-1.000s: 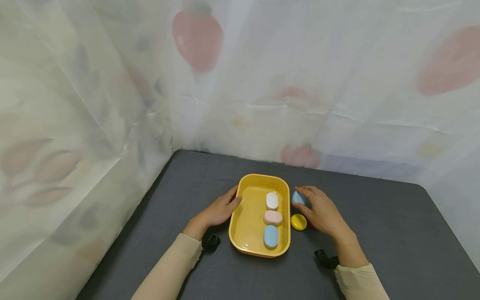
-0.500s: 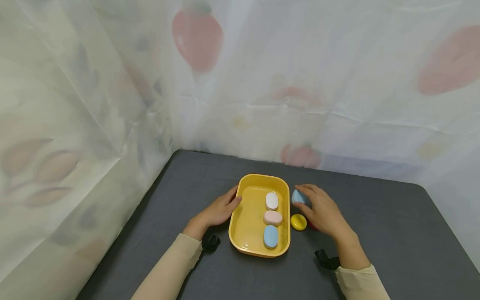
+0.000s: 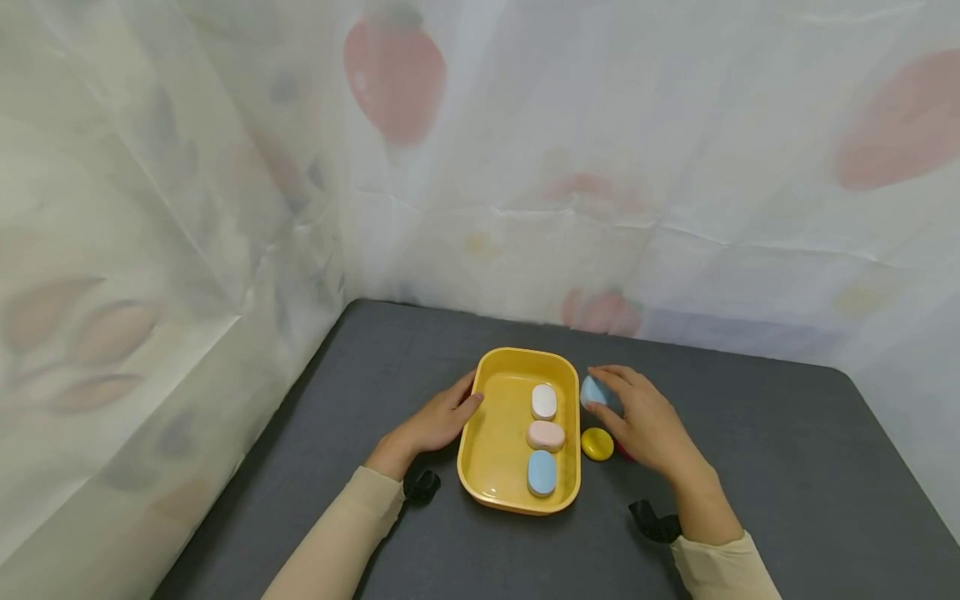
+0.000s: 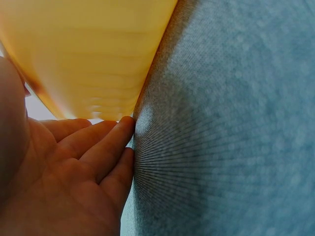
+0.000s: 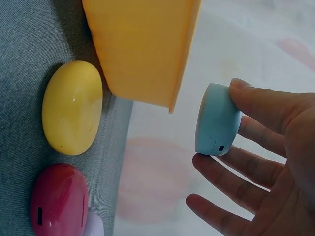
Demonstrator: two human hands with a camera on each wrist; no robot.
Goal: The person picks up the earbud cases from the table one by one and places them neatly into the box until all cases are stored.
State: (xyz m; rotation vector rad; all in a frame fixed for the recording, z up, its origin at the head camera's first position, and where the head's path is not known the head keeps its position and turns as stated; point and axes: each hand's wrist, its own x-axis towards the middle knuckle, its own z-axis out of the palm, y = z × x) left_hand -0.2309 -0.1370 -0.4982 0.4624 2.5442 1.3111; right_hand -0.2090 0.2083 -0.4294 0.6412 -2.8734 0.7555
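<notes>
The step in hand is judged to be the handling of a light-blue case (image 5: 219,120) just outside the yellow tray (image 3: 495,475), near its right rim, right of centre in the head view. The case is grasped by the right hand (image 3: 647,427): it is pinched between the thumb and the fingers beyond, while the outer fingers are spread in the right wrist view. It is judged to be raised off the surface (image 3: 787,450). The tray's left rim is grasped by the left hand (image 3: 437,422), the thumb being laid over the edge and the fingers extended along the outer wall. Both forearms are angled inward from the lower edge of the frame. Inside the tray, a white case (image 3: 543,402), a pink case (image 3: 546,436) and a blue case (image 3: 542,473) are set in a column in the right half. Outside it, a yellow case (image 3: 597,444) and a red case (image 5: 59,201), the latter largely covered by the hand in the head view, are noted on the surface. Should the held case be added to the column, clearance over the rim is judged to be required, with the tray held steady.
</notes>
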